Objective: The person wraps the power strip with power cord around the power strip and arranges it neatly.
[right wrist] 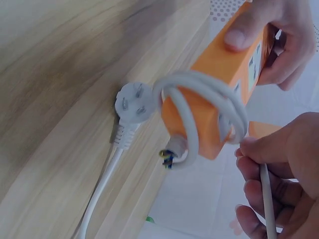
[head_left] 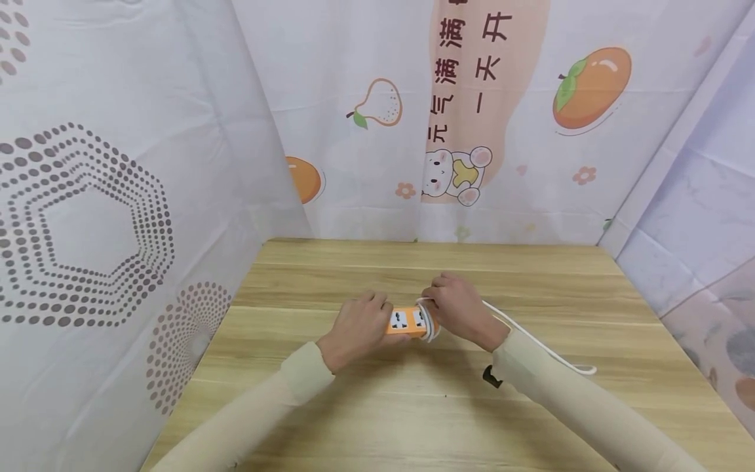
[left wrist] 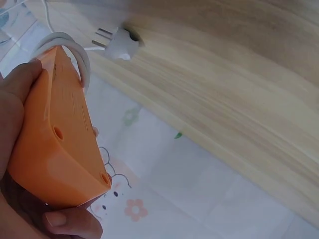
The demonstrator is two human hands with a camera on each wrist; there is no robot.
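Note:
My left hand [head_left: 361, 324] grips an orange power strip [head_left: 406, 317] by one end, thumb along its side and fingers wrapped round it. White cord [right wrist: 188, 89] loops a few turns around the strip's other end. In the right wrist view, coloured wires [right wrist: 167, 158] show at the base where the cord enters. There my right hand [right wrist: 289, 174] pinches the cord between thumb and forefinger, beside the loops, and the cord runs on across its fingers. The white plug [left wrist: 122, 46], with its metal prongs, is over the wooden table beyond the strip in the left wrist view.
The wooden table [head_left: 330, 413] meets a printed curtain [head_left: 354, 177] at the back, with more hangings at both sides. Loose cord [head_left: 539, 344] trails right past my right forearm and bends on the tabletop. A dark band [head_left: 492, 377] hangs by the right sleeve.

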